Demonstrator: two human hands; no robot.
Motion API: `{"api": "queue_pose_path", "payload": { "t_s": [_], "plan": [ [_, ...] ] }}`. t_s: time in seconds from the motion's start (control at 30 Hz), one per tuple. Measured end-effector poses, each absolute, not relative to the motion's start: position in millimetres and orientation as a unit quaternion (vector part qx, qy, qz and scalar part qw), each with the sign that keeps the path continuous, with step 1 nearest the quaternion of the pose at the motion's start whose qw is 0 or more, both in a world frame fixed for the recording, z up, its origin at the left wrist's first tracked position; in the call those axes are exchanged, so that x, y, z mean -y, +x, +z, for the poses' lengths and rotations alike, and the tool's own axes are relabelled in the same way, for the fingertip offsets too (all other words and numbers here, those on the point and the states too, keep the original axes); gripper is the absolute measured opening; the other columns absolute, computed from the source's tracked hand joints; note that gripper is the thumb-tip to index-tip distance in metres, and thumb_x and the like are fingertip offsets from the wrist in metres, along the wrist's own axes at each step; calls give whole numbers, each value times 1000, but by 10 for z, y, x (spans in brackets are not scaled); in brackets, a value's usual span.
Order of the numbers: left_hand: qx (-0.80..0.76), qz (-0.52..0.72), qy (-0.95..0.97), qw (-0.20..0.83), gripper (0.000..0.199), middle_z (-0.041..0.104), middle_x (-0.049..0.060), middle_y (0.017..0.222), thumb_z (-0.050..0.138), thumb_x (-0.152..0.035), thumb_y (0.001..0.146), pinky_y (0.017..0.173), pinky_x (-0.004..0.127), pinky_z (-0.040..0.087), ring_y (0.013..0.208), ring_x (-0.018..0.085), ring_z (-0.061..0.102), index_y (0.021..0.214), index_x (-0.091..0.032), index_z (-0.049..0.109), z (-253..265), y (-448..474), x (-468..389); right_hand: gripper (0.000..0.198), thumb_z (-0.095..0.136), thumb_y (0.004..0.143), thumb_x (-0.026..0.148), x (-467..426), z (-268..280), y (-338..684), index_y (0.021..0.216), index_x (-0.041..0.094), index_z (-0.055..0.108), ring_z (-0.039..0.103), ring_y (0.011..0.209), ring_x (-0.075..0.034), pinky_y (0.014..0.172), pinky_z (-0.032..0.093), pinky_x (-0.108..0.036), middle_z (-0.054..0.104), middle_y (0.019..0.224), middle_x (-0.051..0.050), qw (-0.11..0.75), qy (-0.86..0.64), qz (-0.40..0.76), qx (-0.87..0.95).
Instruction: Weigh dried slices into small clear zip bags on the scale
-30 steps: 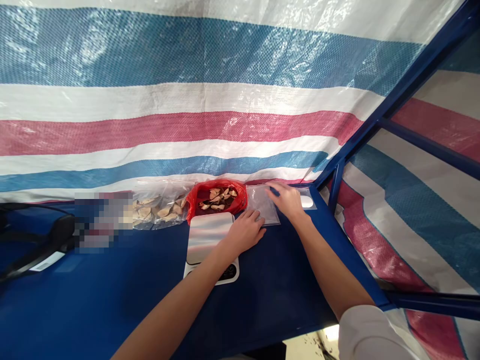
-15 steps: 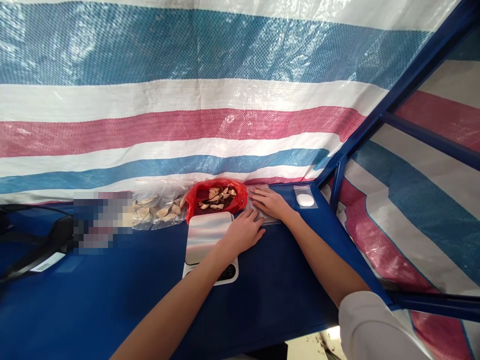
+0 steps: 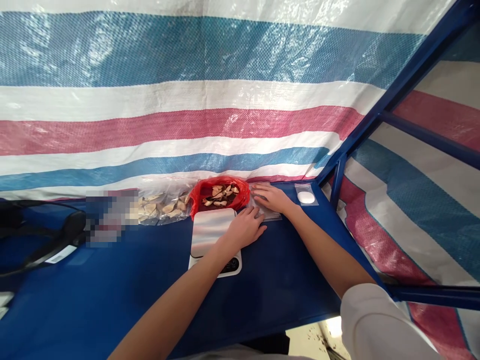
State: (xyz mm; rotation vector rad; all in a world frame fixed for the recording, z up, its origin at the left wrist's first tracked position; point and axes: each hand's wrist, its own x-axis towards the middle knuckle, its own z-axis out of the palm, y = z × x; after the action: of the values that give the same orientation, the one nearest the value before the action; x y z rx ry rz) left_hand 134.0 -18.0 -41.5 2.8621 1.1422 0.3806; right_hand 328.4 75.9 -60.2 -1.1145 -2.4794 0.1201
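On the blue table my right hand (image 3: pixel 274 198) lies with its fingers stretched out over the clear plastic bags (image 3: pixel 273 216). My left hand (image 3: pixel 245 228) rests at the near left edge of these bags, fingers slightly bent and spread, thumb apart. Below its wrist is a kitchen scale (image 3: pixel 212 227) with a shiny silver plate and a dark control panel, partly covered by my forearm. Behind the scale sits an open red plastic bag (image 3: pixel 195 197) holding dried, pale-brown slices (image 3: pixel 222 194). My hands hide part of the clear bags.
Left of the red bag lies a clear bag of dried slices (image 3: pixel 165 207). A black strap-like object (image 3: pixel 69 230) lies farther left, beside a blurred patch. A small clear bag with a white round item (image 3: pixel 306 198) is at the right. Striped sheeting (image 3: pixel 187 122) and blue frame bars (image 3: pixel 347 145) enclose the table.
The view has shifted slightly, so the scale and bags appear a little farther right. Both hands stay at the clear bags with hardly any movement.
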Motion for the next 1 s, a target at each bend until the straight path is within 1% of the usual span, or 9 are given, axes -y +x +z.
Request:
{"api": "queue_pose_path", "payload": {
  "t_s": [0.2,0.3,0.43,0.53,0.6,0.73,0.83,0.9,1.0],
  "plan": [
    [-386,170,907,20,33,68,19,129,52,-36,102,106,50,50,125,34,62,122,-16,69,-335,1243,241,34,52,102,32,-600,-371,3290,129,27,73,57,138,-25,115,49,-41,66,141,-4,263,-426,67,863],
    [-396,197,897,20,31,68,18,130,52,-35,102,107,50,49,124,33,62,122,-17,69,-289,1066,285,32,54,101,32,-411,-320,3297,125,28,75,62,132,-26,113,51,-41,68,138,-3,280,-436,69,852],
    [-426,243,871,10,31,70,17,127,52,-34,101,109,52,47,124,34,62,121,-19,71,-229,742,338,31,54,101,34,-87,-333,3261,123,29,76,63,131,-26,110,54,-41,71,134,-3,270,-437,67,855],
    [-465,270,843,-2,32,69,13,132,50,-36,102,110,50,47,123,32,63,119,-22,73,-213,479,379,31,53,102,35,167,-386,3181,123,28,75,62,132,-26,109,54,-42,72,133,-3,266,-449,60,851],
    [-480,288,828,-1,33,71,14,129,50,-34,101,109,51,48,122,32,64,121,-21,72,-220,294,414,30,54,102,35,326,-440,3106,123,29,75,61,133,-27,109,55,-43,71,134,-3,256,-461,50,848],
    [-518,319,794,-7,36,71,15,127,48,-37,100,107,52,49,121,34,63,119,-20,73,-275,-97,523,32,54,102,35,579,-579,2936,126,28,73,57,137,-30,113,52,-47,65,143,-5,228,-475,18,850],
    [-539,327,776,-26,38,71,15,128,46,-40,101,110,52,46,124,34,62,118,-20,73,-364,-367,626,35,52,103,36,690,-670,2831,130,25,71,56,139,-32,116,48,-50,62,147,-9,217,-487,-2,846],
    [-548,328,768,-39,38,71,15,128,45,-40,100,108,52,48,121,35,64,118,-20,73,-442,-506,688,37,51,103,36,725,-711,2792,133,23,70,54,140,-33,119,45,-51,61,148,-10,212,-494,-9,843],
    [-551,314,771,-44,39,71,15,129,45,-39,100,108,53,48,122,34,64,120,-21,72,-551,-631,754,41,47,105,37,739,-738,2782,137,20,67,50,143,-32,122,41,-50,58,150,-9,200,-494,-8,846]
  ]
}}
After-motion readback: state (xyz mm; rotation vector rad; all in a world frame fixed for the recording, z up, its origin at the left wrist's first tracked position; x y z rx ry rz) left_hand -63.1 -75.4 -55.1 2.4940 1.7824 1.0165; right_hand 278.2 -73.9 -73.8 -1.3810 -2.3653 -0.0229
